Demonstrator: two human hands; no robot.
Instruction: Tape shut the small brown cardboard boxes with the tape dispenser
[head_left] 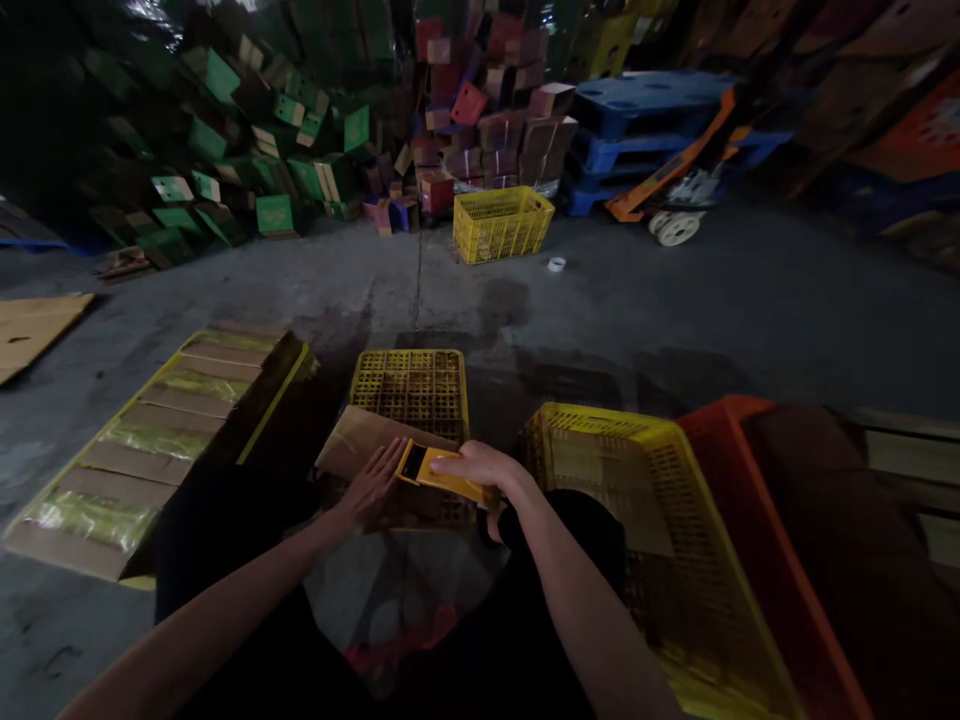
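Observation:
A brown cardboard box (358,440) rests on an upturned yellow crate (411,388) just in front of me. My left hand (371,486) lies flat on the box's near side, fingers stretched out. My right hand (480,466) is closed around a yellow tape dispenser (433,470), whose front end sits on the box beside my left fingertips. A clear plastic bag (405,590) with something red in it lies below my hands.
A yellow crate (600,440) and an orange crate (720,440) stand at my right. Flattened cartons lie in a long tray (150,440) at left. Farther off are another yellow crate (501,222), a tape roll (556,264), stacked boxes, blue pallets and a pallet jack (675,190).

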